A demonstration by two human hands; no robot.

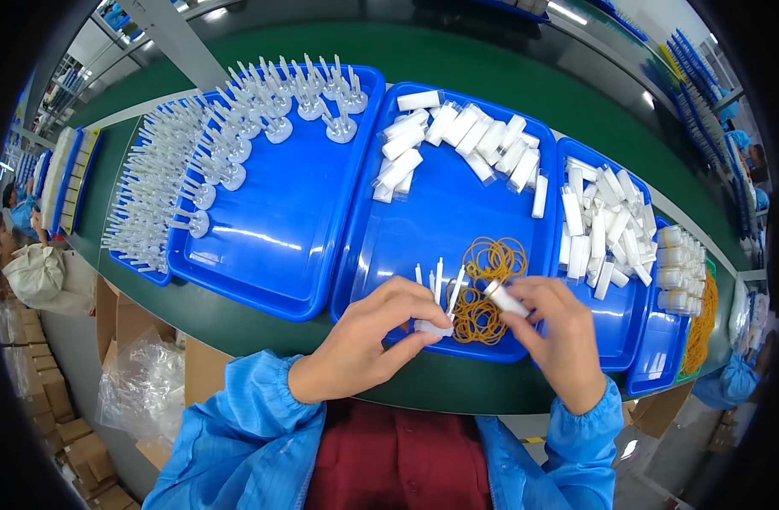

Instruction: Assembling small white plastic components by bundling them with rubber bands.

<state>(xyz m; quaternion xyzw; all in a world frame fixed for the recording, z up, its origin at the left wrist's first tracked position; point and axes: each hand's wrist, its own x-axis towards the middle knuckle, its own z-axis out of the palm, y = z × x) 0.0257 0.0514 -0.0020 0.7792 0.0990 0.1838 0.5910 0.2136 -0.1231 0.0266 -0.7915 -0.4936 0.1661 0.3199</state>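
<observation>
My left hand (381, 336) pinches a translucent plastic base (433, 328) between thumb and fingers, and thin white prongs stand up from it. Close by on the right, my right hand (559, 327) grips a small white cylinder (506, 299) tilted toward that base; a yellowish ring shows near its far end. Between and beyond the hands lies a loose heap of tan rubber bands (478, 320) in the near part of the middle blue tray (406, 229). Slim white pieces in clear wrapping (470, 132) lie along that tray's far side.
In the left blue tray (262, 217), clear pronged stands (276, 127) line the far and left sides. A dense group of them (147, 187) stands farther left. Another tray on the right holds white wrapped pieces (606, 221). Beyond it are stacked white cylinders (680, 270) and more rubber bands (702, 327).
</observation>
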